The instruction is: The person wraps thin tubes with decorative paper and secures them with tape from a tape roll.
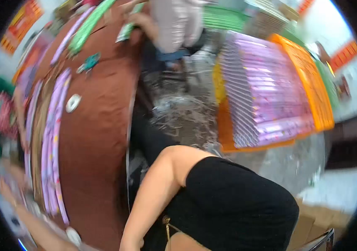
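My right arm, in a short black sleeve, bends at the elbow beside the table's right edge. The forearm runs down to the bottom of the view, where only the start of my right hand (131, 245) shows; its fingers are cut off. To its left lies the brown tabletop (95, 167). Long lilac patterned strips (49, 154) and a tan strip (40, 142) run along its far side. My left hand cannot be made out. A blurred bare forearm (40, 228) reaches in at the lower left, and whose it is I cannot tell.
White rolls (73, 103), teal-handled scissors (90, 62) and green strips (88, 31) are on the table. Co-workers' hands (134, 19) show at the top and left. Wrapped lilac bundles (274, 83) stand on orange crates (312, 83) at right. Scraps (186, 117) litter the floor.
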Motion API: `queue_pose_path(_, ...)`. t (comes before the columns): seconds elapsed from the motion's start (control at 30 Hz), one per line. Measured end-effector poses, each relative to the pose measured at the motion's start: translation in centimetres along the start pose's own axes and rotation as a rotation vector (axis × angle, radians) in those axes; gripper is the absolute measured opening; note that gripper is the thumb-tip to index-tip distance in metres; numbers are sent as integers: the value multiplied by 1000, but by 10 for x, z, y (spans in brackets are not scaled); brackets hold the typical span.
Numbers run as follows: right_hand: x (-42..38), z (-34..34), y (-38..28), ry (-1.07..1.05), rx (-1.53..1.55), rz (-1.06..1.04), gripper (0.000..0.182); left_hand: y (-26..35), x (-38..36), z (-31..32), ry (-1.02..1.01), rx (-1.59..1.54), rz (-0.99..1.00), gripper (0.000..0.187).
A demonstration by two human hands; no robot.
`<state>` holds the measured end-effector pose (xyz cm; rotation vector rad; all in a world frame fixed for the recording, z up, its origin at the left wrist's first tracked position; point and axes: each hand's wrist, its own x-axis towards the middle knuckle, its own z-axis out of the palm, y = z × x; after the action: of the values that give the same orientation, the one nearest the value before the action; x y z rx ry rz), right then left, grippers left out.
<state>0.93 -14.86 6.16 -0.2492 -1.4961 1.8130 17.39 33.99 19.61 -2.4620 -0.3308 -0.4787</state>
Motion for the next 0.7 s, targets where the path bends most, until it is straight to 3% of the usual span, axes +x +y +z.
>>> queue_pose_path(0.1,-6,14,5,-166,117,121,43,-35,-18,-21,-60,-60,-100,15)
queue_pose_path(0.23,-18,16,-17,-507,76,224,38,32,-62,-103,-186,-172,-279,14)
queue_pose_path(0.3,-18,-3,-38,-660,-233,386,50,78,-78,-135,-248,-232,-292,14)
queue_pose_path(0.33,-18,-16,-32,-683,-498,247,46,112,-78,-149,-269,-283,-259,14)
queue_pose_path(0.37,-18,-37,-45,-639,-777,386,41,151,-76,-167,-269,-334,-194,13)
queue_pose_path(0.4,-22,-54,-67,-335,-947,528,39,195,-69,-183,-249,-380,-96,13)
queue_pose_path(0.47,-44,-121,-87,116,-1086,404,28,276,-43,-209,-125,-401,138,13)
queue_pose_path(0.53,-63,-218,-120,372,-1686,509,25,334,-100,-255,173,-1477,86,19)
queue_pose_path(0.57,-74,-280,-129,514,-2033,720,22,365,-106,-268,129,-1934,118,26)
queue_pose_path(0.6,-86,-341,-138,636,-2270,983,20,400,-110,-268,335,-1359,24,25)
queue_pose_path(0.63,-113,-358,-167,773,-2206,858,24,439,-105,-269,546,-1314,69,21)
queue_pose_path(0.7,-166,-390,-227,998,-2055,566,34,470,-112,-299,810,-1745,31,31)
